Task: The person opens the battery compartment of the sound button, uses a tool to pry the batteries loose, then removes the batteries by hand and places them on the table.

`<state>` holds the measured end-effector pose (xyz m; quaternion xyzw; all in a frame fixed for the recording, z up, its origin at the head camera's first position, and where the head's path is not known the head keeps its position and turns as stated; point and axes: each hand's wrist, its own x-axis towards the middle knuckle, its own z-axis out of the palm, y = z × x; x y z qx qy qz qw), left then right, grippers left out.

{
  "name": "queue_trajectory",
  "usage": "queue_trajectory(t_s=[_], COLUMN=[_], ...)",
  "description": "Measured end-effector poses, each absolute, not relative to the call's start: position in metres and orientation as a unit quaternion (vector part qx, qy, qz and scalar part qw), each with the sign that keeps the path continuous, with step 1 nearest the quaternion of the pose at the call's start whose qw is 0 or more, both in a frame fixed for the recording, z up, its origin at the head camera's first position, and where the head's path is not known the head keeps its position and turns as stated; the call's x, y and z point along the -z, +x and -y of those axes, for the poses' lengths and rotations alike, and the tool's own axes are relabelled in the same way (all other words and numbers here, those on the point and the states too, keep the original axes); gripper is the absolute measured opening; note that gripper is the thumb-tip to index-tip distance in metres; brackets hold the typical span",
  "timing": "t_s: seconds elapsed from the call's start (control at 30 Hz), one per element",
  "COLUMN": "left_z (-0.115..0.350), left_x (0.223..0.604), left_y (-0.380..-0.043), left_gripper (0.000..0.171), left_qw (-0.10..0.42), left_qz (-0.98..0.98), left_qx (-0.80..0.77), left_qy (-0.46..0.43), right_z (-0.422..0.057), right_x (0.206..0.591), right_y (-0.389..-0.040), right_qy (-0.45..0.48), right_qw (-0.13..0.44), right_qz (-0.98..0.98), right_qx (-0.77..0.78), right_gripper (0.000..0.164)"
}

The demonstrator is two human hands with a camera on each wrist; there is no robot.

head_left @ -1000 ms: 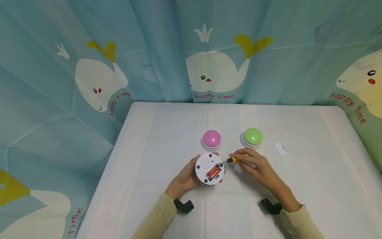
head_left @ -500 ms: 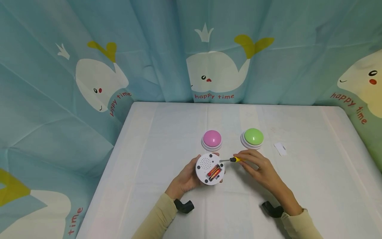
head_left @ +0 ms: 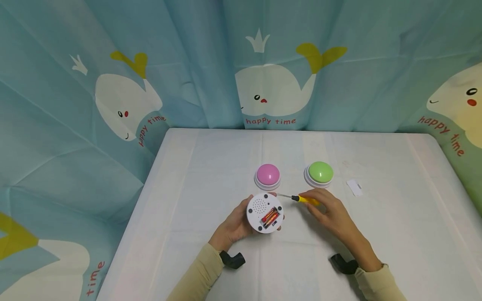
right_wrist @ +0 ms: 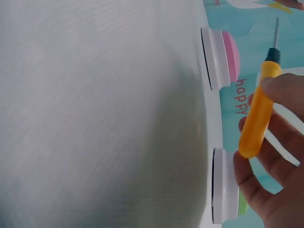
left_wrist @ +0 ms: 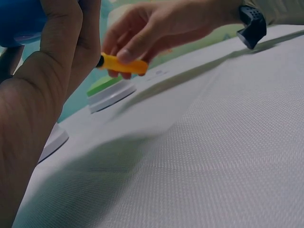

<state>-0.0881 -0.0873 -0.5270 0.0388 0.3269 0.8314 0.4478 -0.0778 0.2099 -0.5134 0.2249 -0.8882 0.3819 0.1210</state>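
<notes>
My left hand (head_left: 237, 223) grips a round push-button buzzer (head_left: 257, 216) turned bottom up. Its white base shows speaker holes, dark feet and two red-and-black batteries (head_left: 270, 217) in an uncovered compartment. The buzzer's blue dome (left_wrist: 19, 21) faces down in the left wrist view. Between thumb and fingers, my right hand (head_left: 331, 213) holds a yellow-handled screwdriver (right_wrist: 259, 114). The screwdriver's thin metal shaft points left, its tip near the upper right rim of the base and away from the batteries.
Beyond my hands, a pink buzzer (head_left: 267, 174) and a green buzzer (head_left: 320, 172) stand dome up on the white table (head_left: 211, 167). A small white piece (head_left: 354, 187) lies to their right. A blue whale-print curtain (head_left: 203, 83) hangs behind the table.
The screwdriver tip has left the battery end and moved up to the rim. More of the yellow handle now shows in my right hand. My left hand keeps the buzzer in place.
</notes>
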Motion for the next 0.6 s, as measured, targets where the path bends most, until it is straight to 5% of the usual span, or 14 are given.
queue_trajectory(t_s=[0.6], left_z=[0.0875], left_x=[0.5271], left_y=[-0.0857], left_gripper=[0.057], left_qw=[0.438], left_qz=[-0.342], left_qx=[-0.831], left_qy=[0.032], right_z=[-0.2158], right_x=[0.5118], right_y=[-0.0766], right_qy=[0.149], right_qw=[0.041], right_qz=[0.948], right_qx=[-0.280], right_gripper=[0.029])
